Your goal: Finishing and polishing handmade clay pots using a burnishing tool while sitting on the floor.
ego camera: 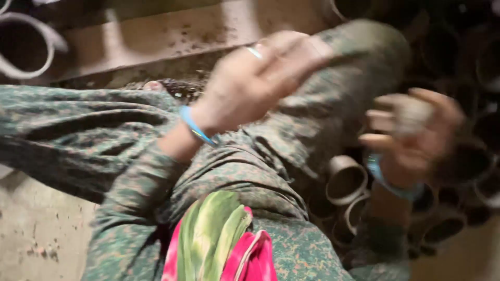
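Observation:
My left hand [255,83], with a ring on one finger and a blue bangle [194,125] at the wrist, lies flat on a knee covered in green patterned cloth [291,130]. Its fingers are spread along the cloth and hold nothing that I can see. My right hand [411,130], also with a blue bangle, is raised at the right. Its fingers are curled round a small greyish lump [414,115]. The view is blurred, so what the lump is made of is unclear.
Several round, open-mouthed clay cups [345,179] lie stacked in the dark at the right. A brownish slab or ledge [172,36] runs along the top, with pale rings [26,47] at the top left. A pink and green cloth [219,244] hangs at the bottom.

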